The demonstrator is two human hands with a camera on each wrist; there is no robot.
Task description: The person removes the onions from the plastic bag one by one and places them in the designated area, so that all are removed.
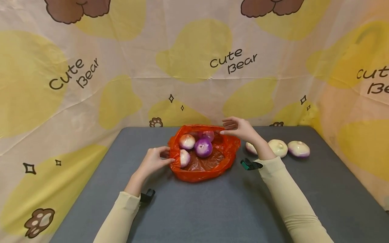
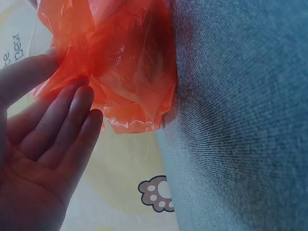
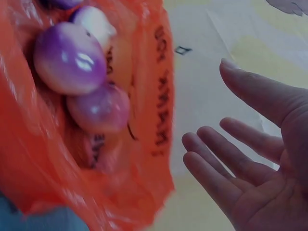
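A red plastic bag [image 1: 204, 176] lies with its mouth spread wide on the table, and several purple-and-white onions [image 1: 203, 147] sit inside, towards its left and back. At the bag's left rim my left hand [image 1: 154, 160] pinches the thin plastic between thumb and fingers; the left wrist view shows the film [image 2: 130, 62] between them. My right hand [image 1: 241, 130] is held by the back right rim, fingers spread and slightly bent. In the right wrist view that hand [image 3: 255, 163] holds nothing and is apart from the bag.
Right of the bag, a white onion [image 1: 278, 148] and another onion [image 1: 299, 149] stand in a row with a third, partly hidden by my right forearm. The grey table [image 1: 194, 209] ends at a printed cloth backdrop [image 1: 188, 60] behind and at the sides.
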